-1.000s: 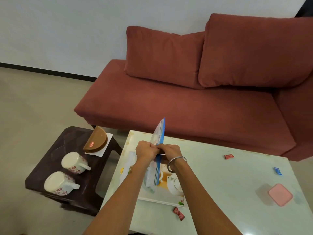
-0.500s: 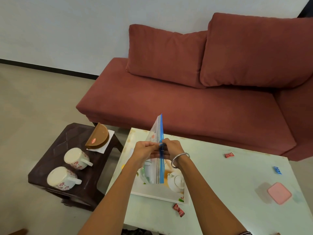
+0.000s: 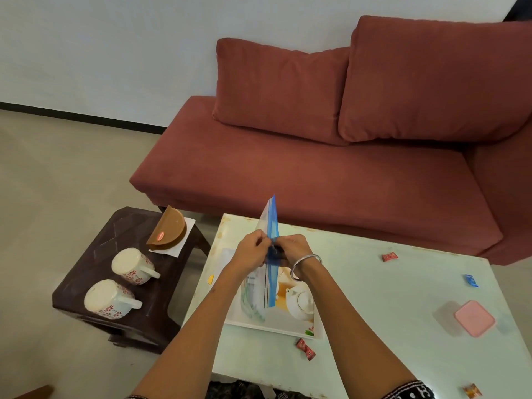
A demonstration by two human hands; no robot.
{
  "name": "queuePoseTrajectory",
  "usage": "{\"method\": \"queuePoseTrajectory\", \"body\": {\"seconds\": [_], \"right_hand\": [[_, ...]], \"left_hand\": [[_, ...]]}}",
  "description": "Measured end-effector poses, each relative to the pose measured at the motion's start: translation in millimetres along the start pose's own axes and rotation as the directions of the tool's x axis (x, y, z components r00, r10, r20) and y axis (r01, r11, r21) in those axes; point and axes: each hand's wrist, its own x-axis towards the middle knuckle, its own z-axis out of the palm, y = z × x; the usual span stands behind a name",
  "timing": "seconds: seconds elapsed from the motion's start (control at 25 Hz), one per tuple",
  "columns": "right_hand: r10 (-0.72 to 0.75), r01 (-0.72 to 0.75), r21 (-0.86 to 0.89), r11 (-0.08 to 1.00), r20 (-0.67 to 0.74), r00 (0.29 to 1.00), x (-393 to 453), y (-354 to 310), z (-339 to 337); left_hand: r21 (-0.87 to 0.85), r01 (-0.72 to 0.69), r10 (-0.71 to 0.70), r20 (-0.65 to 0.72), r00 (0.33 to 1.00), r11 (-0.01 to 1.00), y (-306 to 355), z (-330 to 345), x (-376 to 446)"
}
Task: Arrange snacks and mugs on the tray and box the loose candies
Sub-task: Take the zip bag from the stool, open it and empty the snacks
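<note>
My left hand (image 3: 250,253) and my right hand (image 3: 293,250) both pinch the blue zip edge of a clear plastic bag (image 3: 270,272), held upright over a white tray (image 3: 315,329) printed with a teapot. The tray lies on the pale green table (image 3: 388,306). Loose wrapped candies lie on the table: a red one (image 3: 305,349) by the tray's front corner, another red one (image 3: 389,256) further back, a blue one (image 3: 471,280) and an orange one (image 3: 472,390) at the front right. A pink-lidded box (image 3: 473,318) sits at the right. Two floral mugs (image 3: 134,266) (image 3: 108,299) lie on their sides on a dark stool (image 3: 95,254).
A brown half-round holder (image 3: 168,230) rests on a white napkin at the back of the stool. A red sofa (image 3: 316,174) with two cushions stands close behind the table. Bare floor stretches to the left.
Both hands have stayed on the bag's zip edge; the bag stands a little more upright over the tray. The view has shifted slightly.
</note>
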Motion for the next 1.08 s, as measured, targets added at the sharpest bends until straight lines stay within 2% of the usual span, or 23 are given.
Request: {"method": "queuePoseTrajectory", "body": {"seconds": [0.08,0.12,0.16,0.24,0.36,0.52,0.6,0.72,0.8,0.84,0.92,1.08], "right_hand": [[0.006,-0.005,0.009,1.0,-0.021,1.0,-2,-1,1],[-0.022,0.019,-0.049,0.999,-0.045,0.999,-2,-1,3],[-0.091,0.077,-0.166,0.983,-0.074,0.993,-3,-2,4],[-0.247,0.19,-0.428,0.884,-0.082,0.966,-7,-4,7],[-0.404,0.274,-0.579,0.768,-0.106,0.909,-15,-5,12],[-0.483,0.312,-0.556,0.77,-0.19,0.855,-17,-4,18],[-0.477,0.298,-0.525,0.797,-0.244,0.844,-17,-1,19],[-0.387,0.276,-0.453,0.848,-0.173,0.906,-15,0,15],[-0.297,0.252,-0.376,0.891,-0.066,0.952,-17,-4,13],[-0.298,0.258,-0.384,0.886,-0.046,0.953,-18,-6,12],[-0.355,0.28,-0.461,0.842,-0.083,0.931,-20,-8,13],[-0.365,0.246,-0.471,0.847,-0.179,0.914,-22,-6,16]], "left_hand": [[-0.06,0.024,-0.026,-0.045,0.999,0.998,0,3,-1],[-0.058,0.04,-0.045,-0.078,0.996,0.998,0,5,-1],[-0.035,0.057,-0.061,-0.109,0.992,0.998,0,8,-2],[0.032,0.065,-0.06,-0.136,0.989,0.997,2,11,-2],[0.08,0.033,-0.026,-0.078,0.997,0.996,7,10,2],[-0.012,0.063,-0.063,-0.071,0.995,0.998,18,8,0],[0.029,0.019,-0.017,-0.062,0.998,0.999,20,9,0],[0.084,-0.035,0.044,-0.115,0.992,0.996,19,6,-1],[0.041,0.006,0.001,-0.167,0.986,0.999,15,4,-1],[0.015,0.054,-0.051,-0.168,0.984,0.998,14,5,-2],[0.026,0.138,-0.133,-0.139,0.981,0.99,16,7,-5],[0.177,0.08,-0.048,-0.178,0.983,0.981,20,10,-6]]}}
